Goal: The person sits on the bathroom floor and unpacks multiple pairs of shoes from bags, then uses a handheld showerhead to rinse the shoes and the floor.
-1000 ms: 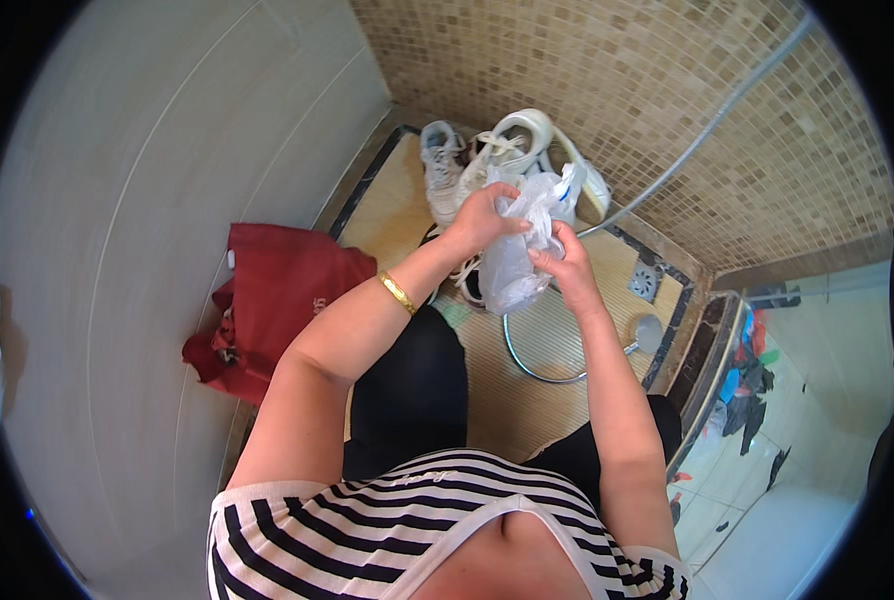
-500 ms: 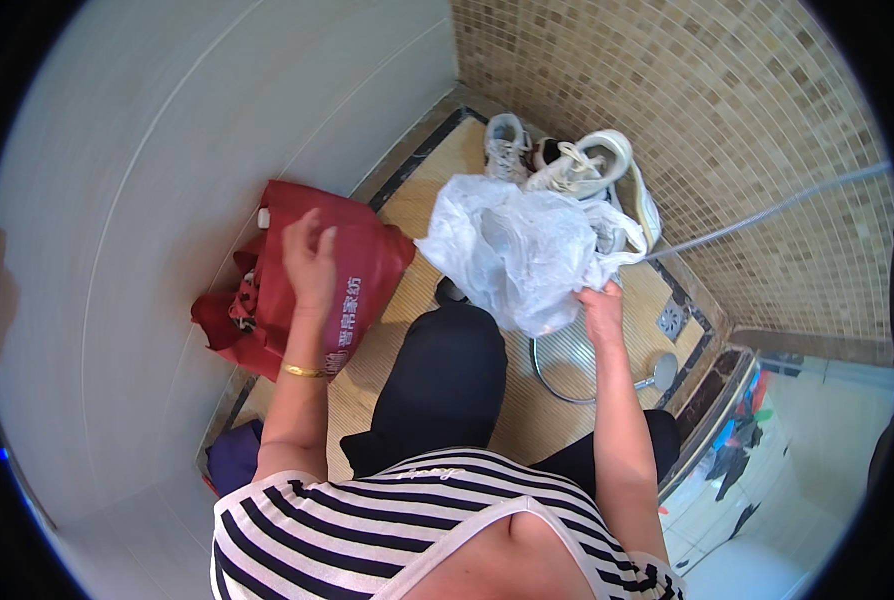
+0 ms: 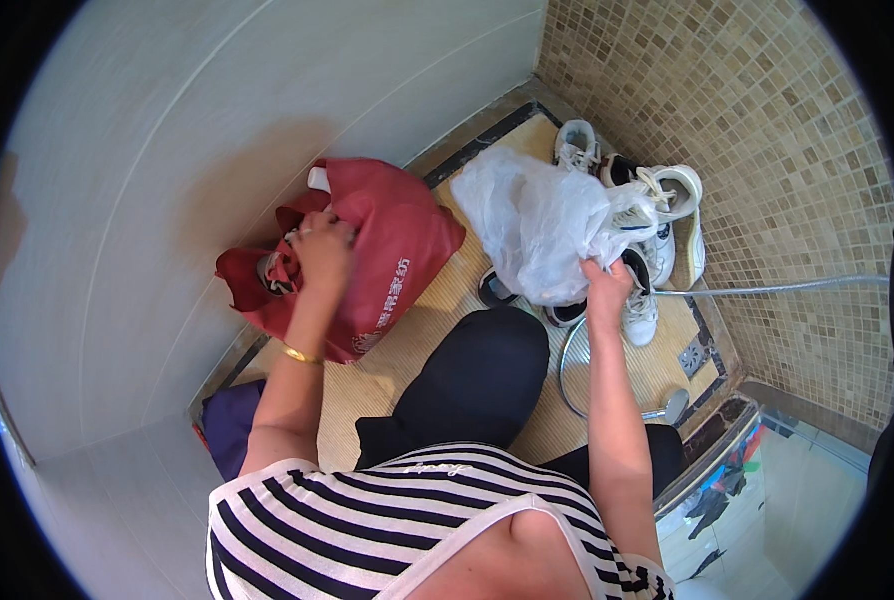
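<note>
My right hand (image 3: 607,288) grips the edge of a crumpled, translucent white plastic bag (image 3: 532,225), which hangs over the floor beside several shoes. My left hand (image 3: 325,255) is at the mouth of a red carrier bag (image 3: 402,235) leaning by the left wall. Its fingers are blurred and partly hidden there, near a red-and-black patterned thing (image 3: 283,265) inside. A white cap-like piece (image 3: 319,180) sticks out at the bag's top. White sneakers stand to the right: a laced one (image 3: 575,147), a tilted one (image 3: 679,190), and one (image 3: 640,315) near my right hand.
A shower hose (image 3: 777,290) runs from the right edge and loops on the ribbed tan floor (image 3: 387,390) to a shower head (image 3: 676,406). A drain (image 3: 694,356) lies near the mosaic wall (image 3: 797,180). Dark purple fabric (image 3: 232,425) lies at lower left.
My left hand has come down from above the red bag to its opening. My right hand still holds the plastic bag, now shifted so more shoes show. The view has turned slightly.
</note>
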The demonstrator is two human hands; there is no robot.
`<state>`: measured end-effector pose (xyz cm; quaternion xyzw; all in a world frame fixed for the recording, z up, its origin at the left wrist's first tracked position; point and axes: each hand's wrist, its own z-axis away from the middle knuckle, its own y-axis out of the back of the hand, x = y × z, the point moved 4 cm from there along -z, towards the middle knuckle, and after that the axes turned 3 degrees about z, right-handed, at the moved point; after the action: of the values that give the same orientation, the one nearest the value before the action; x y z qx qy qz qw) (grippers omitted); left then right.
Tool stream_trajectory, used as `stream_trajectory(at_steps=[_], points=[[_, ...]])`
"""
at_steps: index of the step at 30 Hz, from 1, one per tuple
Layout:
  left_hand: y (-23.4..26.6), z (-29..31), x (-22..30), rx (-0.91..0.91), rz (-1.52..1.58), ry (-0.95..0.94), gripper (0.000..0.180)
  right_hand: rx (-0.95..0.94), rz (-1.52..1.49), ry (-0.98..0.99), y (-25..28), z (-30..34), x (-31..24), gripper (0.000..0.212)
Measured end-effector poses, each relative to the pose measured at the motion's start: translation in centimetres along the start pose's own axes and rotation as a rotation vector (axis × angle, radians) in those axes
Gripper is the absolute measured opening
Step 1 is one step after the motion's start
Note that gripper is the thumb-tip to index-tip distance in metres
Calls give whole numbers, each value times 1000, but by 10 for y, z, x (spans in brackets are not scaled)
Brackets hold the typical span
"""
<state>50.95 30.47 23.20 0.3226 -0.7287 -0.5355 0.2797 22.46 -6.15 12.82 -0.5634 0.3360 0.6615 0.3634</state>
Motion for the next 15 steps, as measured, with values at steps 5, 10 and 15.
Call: stream_trajectory(at_steps=[5,10,15], points=[[-28,31,70,-139,186,13,11,-157,95,55,-48,-34,-59,41],[-14,38,96,-123,369,21,20,-199,830,605,-112,-35,-118,43],[-7,78,130,-238,414,-72,20,-1104,227,592,-265,79,-141,19]])
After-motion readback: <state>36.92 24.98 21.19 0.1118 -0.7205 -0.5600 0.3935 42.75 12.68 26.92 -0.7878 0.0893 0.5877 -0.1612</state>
